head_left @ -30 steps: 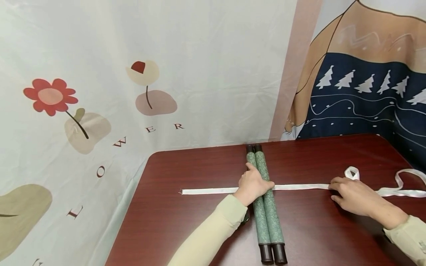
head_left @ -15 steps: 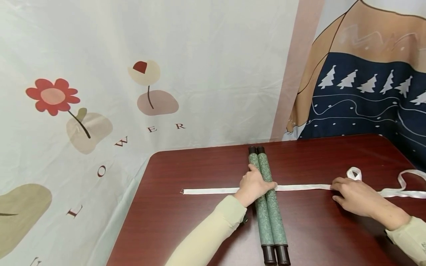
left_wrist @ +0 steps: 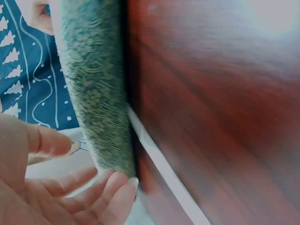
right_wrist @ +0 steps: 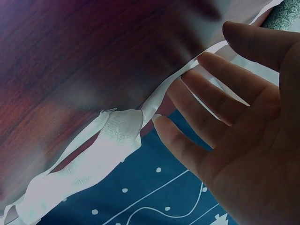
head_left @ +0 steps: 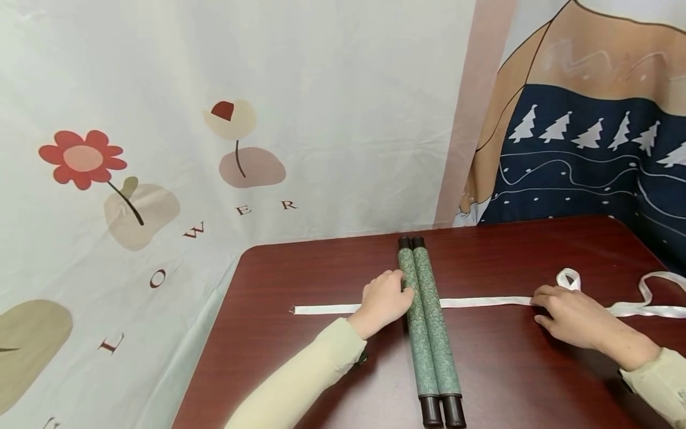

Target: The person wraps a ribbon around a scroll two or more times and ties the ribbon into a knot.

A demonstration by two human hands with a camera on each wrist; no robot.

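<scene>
Head view, lower center: apparently placing 2 green rods [head_left: 436, 330] across white ribbon [head_left: 485, 302], with left grip [head_left: 382, 302] loosely spread, empty, and right grip [head_left: 572, 314] extended, touching ribbon; likely calls next for steady ribbon.

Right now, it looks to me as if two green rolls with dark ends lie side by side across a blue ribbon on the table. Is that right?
Not quite: the ribbon is white, not blue, as the head view shows. The two green rolls with dark ends do lie side by side across it on the table.
</scene>
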